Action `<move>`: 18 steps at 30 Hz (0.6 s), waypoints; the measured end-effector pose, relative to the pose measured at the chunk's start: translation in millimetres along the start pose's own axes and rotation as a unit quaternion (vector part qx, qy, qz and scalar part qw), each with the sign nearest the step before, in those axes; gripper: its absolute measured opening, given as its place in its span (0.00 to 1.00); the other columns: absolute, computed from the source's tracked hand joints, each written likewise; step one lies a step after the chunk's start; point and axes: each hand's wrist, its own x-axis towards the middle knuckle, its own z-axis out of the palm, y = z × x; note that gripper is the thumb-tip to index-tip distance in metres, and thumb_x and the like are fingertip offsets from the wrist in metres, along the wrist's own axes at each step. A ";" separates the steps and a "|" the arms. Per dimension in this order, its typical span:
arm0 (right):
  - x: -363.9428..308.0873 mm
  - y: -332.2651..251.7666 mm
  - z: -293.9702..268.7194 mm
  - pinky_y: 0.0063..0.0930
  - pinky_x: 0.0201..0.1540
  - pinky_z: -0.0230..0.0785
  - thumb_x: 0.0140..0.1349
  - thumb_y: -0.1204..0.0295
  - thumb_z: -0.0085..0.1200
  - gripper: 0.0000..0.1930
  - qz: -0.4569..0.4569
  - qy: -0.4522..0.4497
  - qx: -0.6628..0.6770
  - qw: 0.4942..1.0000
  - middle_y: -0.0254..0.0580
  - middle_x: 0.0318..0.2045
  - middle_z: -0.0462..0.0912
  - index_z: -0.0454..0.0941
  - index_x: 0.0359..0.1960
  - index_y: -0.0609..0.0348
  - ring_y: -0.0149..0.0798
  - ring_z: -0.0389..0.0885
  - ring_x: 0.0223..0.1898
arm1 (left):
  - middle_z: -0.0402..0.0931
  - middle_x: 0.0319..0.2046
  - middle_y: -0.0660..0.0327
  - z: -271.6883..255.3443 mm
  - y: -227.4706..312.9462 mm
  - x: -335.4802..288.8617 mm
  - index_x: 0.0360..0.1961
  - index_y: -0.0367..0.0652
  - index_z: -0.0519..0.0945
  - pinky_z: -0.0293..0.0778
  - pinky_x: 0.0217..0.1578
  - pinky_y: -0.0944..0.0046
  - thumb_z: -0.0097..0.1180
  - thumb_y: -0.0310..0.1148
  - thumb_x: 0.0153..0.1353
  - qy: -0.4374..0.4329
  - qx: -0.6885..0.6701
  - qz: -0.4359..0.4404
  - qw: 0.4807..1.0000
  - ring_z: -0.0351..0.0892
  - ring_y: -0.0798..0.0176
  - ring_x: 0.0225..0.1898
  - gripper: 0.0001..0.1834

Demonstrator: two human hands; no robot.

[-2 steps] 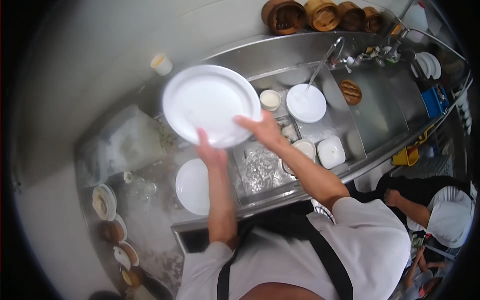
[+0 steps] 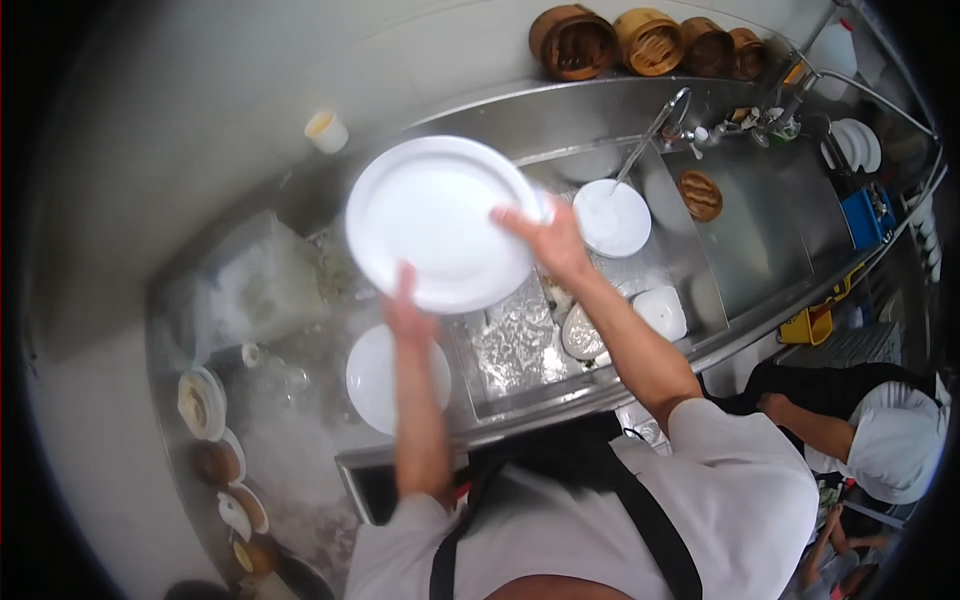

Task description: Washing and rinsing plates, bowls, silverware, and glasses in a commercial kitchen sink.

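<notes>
A large white oval plate (image 2: 437, 215) is held up above the left part of the steel sink. My right hand (image 2: 555, 243) grips its right rim, thumb over the top and fingers hidden underneath. At the near left rim is my left hand (image 2: 408, 312), blurred, its thumb laid on the plate and its other fingers out of sight. Below my left wrist another white plate (image 2: 375, 385) lies on the wet steel counter. Water from the faucet (image 2: 680, 105) runs onto a round white plate (image 2: 613, 215) in the sink, to the right of my right hand.
Several bamboo steamers (image 2: 652, 42) line the ledge at the back. One steamer piece (image 2: 700, 195) floats in the water-filled right basin (image 2: 760, 235). A cloudy plastic tub (image 2: 250, 290) and used dishes (image 2: 203, 403) stand at left. A co-worker (image 2: 880, 430) is at the right.
The held plate has shifted a little to the right, together with my right hand. My left hand stays at the near rim, its forearm slightly farther left.
</notes>
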 end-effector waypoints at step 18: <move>-78.7 102.2 -25.0 0.46 0.49 0.69 0.47 0.67 0.59 0.08 -0.204 -0.142 -0.469 0.848 0.53 0.32 0.81 0.82 0.28 0.56 0.51 0.79 0.42 | 0.79 0.49 0.50 -54.1 -103.9 -53.9 0.55 0.31 0.74 0.79 0.44 0.60 0.56 0.30 0.67 0.056 -0.073 -0.218 0.972 0.82 0.58 0.44 0.18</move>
